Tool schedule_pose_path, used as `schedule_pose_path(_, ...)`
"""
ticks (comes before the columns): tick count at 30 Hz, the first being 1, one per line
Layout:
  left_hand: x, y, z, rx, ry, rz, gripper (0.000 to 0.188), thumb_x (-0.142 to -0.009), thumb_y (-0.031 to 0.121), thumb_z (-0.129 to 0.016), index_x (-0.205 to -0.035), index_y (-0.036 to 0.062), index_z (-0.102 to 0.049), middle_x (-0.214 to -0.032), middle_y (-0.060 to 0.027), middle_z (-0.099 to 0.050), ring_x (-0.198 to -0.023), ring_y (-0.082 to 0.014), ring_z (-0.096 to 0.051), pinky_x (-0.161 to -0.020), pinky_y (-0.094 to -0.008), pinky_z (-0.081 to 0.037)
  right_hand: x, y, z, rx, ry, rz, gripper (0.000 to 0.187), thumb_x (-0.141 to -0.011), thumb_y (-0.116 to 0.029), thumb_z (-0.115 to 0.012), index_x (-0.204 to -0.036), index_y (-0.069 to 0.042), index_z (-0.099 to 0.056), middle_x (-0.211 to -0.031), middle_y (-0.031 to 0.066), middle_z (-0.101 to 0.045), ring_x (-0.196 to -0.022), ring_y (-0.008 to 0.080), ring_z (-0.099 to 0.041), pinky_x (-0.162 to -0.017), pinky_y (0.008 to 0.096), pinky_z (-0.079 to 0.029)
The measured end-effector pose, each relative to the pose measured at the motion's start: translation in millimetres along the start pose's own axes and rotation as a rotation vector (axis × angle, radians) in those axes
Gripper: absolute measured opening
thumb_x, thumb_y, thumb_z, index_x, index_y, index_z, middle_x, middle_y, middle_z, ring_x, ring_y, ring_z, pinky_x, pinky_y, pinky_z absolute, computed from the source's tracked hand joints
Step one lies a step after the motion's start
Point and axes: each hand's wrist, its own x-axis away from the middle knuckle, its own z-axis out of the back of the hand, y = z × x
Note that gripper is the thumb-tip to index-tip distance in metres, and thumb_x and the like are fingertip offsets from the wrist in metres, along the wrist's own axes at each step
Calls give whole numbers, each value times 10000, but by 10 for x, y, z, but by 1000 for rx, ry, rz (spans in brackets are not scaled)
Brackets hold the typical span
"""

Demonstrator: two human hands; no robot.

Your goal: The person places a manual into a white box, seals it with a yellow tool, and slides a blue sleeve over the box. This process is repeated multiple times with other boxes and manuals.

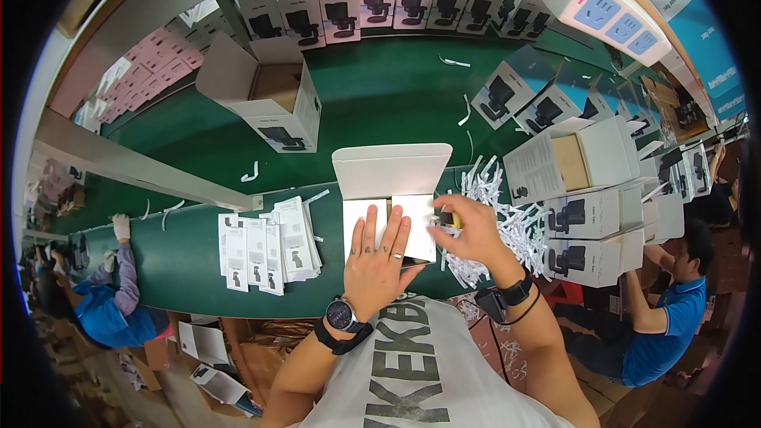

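In front of my body stands a white carton [391, 160] with its lid flap up at the back. White inner boxes fill it, leaving a dark gap near the front right. My left hand [374, 257] lies flat over those inner boxes, fingers stretched out and slightly apart. At the carton's right edge, my right hand [473, 230] has its thumb and fingers curled toward each other. Something small and yellowish shows between them, too small to name. Beside that hand lies a heap of white shredded paper strips [485, 182].
Printed leaflets [295, 239] lie in stacks on the green table [365, 95] to the left. An open carton [277, 115] stands behind them. More cartons [583, 218] are piled on the right. A power strip [606, 12] hangs above. Co-workers [666, 317] sit at either side.
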Motion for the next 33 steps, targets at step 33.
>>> schedule_pose_path(33,367,-456,-89,956,436,276,528,-781,74,-885,-1273,48,-693,-1548,-180,-496,-1425,-414,-459,-1137,-479,-429,662,-74,-423,-26,244,67,473,-742,-123,-909,-1198,-134,-783,-885,38,-596,-614,170,-496,-567,276,-453)
